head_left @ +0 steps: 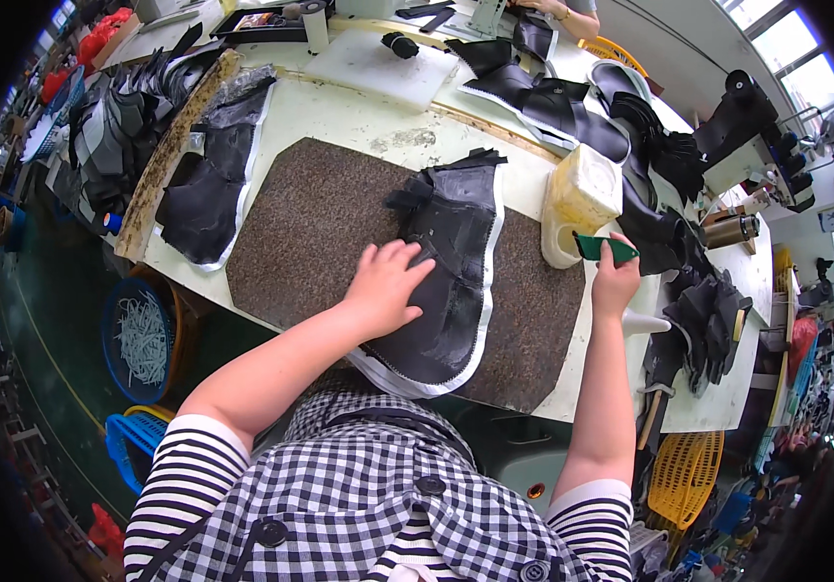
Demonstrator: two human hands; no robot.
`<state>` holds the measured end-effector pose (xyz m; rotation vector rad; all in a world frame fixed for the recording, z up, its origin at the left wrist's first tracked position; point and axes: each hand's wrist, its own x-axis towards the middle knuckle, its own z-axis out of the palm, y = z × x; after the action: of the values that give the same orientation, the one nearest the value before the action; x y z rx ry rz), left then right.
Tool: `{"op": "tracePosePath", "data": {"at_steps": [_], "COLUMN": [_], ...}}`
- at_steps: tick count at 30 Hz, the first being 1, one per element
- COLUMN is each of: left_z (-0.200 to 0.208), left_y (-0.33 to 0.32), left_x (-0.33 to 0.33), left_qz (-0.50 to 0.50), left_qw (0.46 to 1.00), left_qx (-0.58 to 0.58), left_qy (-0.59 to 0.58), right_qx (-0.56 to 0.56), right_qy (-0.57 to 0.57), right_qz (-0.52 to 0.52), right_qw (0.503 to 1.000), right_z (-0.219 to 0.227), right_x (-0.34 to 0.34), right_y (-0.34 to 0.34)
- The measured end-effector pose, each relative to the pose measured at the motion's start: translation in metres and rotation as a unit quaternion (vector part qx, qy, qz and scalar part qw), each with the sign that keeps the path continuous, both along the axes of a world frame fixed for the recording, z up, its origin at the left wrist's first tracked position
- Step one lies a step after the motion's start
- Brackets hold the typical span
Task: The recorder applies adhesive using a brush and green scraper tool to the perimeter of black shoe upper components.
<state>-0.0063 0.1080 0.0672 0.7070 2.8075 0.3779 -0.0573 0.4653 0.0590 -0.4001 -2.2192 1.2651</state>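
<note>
My left hand (384, 283) lies with spread fingers on a black boot upper (457, 281) edged in white. The upper rests lengthwise on a speckled brown board (300, 228), its near end hanging slightly past the board's front edge. In my right hand (615, 279) is a flat green spreader (591, 247), pinched between thumb and fingers. The spreader's tip is at the low opening of a white plastic glue container (584, 189) streaked with yellow. How far the tip reaches inside cannot be told.
Another black upper (213, 184) lies left of the board beside a worn wooden strip (169, 160). Stacked black pieces (698, 315) fill the right side. A white slab (378, 66) is farther back. At the far edge, a co-worker's hand (545, 8) shows. Blue basket (140, 339) stands below left.
</note>
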Motion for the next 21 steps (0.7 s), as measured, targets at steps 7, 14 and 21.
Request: {"op": "tracePosePath", "data": {"at_steps": [7, 14, 21], "left_z": [0.004, -0.026, -0.032], "left_y": [-0.04, -0.057, -0.057], "left_x": [0.048, 0.041, 0.039], "left_qz": [0.211, 0.243, 0.214], "left_qw": [0.951, 0.907, 0.915], "left_qx": [0.225, 0.336, 0.337], "left_qy": [-0.021, -0.077, -0.065], "right_qx": [-0.064, -0.26, -0.031], "right_qy": [-0.003, -0.193, -0.146], "right_qz": [-0.028, 0.268, 0.565], "right_qw": [0.998, 0.908, 0.811], "right_z": [-0.032, -0.003, -0.021], "right_x": [-0.023, 0.051, 0.07], "right_y": [0.03, -0.056, -0.2]}}
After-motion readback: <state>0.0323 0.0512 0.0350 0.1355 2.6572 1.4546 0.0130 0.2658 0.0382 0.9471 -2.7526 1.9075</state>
